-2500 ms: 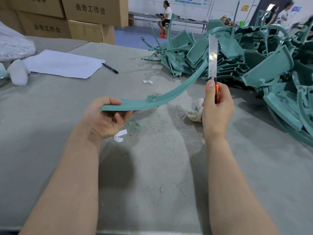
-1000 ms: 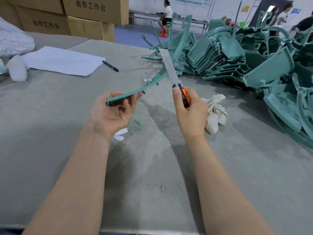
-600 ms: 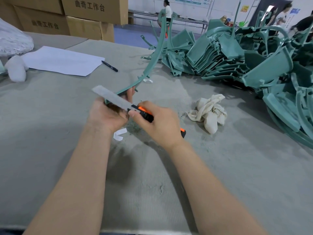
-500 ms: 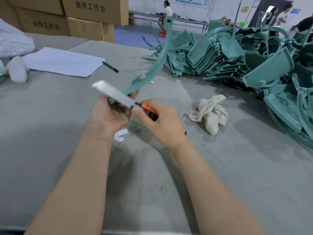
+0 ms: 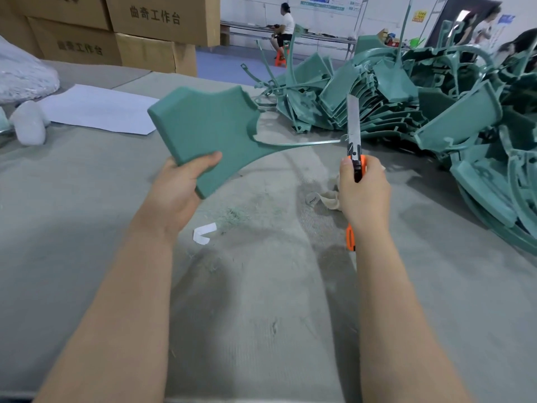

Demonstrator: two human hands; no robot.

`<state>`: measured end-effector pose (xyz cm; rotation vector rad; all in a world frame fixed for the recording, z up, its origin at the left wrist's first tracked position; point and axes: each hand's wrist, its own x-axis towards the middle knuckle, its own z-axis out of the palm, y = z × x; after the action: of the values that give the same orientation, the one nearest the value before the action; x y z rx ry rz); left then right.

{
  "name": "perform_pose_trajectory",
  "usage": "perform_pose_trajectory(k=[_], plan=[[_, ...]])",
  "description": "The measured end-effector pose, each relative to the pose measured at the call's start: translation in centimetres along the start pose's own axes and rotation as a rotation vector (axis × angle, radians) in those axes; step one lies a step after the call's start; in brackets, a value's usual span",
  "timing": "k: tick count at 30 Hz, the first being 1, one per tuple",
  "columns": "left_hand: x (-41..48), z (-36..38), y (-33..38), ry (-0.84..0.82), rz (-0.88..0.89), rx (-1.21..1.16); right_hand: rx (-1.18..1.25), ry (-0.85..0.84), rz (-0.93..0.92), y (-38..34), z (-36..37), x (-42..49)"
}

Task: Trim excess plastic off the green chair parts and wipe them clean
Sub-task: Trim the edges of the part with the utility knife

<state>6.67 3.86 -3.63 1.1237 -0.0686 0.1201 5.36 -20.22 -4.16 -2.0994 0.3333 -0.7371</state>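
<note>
A factory workshop: heaped green chair parts [image 5: 406,91], stacked cartons [image 5: 157,21], workbench [image 5: 290,315]

The left hand [image 5: 180,184] grips a flat green chair part [image 5: 209,126] by its lower corner, thumb on top, above the counter [image 5: 261,315]. A thin strip of the part runs right and reaches the upright blade of an orange-handled knife [image 5: 354,135], gripped by the right hand [image 5: 363,193]. Right of the part lies a heap of green parts [image 5: 436,112]. Below the part is a white scrap [image 5: 205,232], and left of it a paper sheet [image 5: 98,109].
</note>
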Motion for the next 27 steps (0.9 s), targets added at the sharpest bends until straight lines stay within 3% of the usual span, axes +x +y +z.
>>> perform_pose_trajectory(k=[3,9,15,18,21,27], plan=[[0.1,0.0,-0.2,-0.009,-0.003,0.061,0.056,-0.018,0.024,-0.5,0.2,-0.3],[0.2,0.3,-1.6,-0.045,-0.025,0.432,0.196,-0.18,-0.034,-2.4,1.3,-1.6],[0.2,0.1,-2.3,-0.058,-0.029,0.526,0.197,-0.225,-0.136,-3.3,1.7,-2.3],[0.2,0.3,-2.1,-0.099,-0.065,0.332,0.142,-0.267,-0.18,-3.6,2.1,-2.8],[0.1,0.6,-1.4,-0.064,0.007,0.225,0.068,-0.304,-0.195,-3.8,2.2,-3.1],[-0.3,1.3,-1.2,-0.038,0.249,0.482,-0.056,-0.202,-0.245,-3.4,1.8,-2.9]])
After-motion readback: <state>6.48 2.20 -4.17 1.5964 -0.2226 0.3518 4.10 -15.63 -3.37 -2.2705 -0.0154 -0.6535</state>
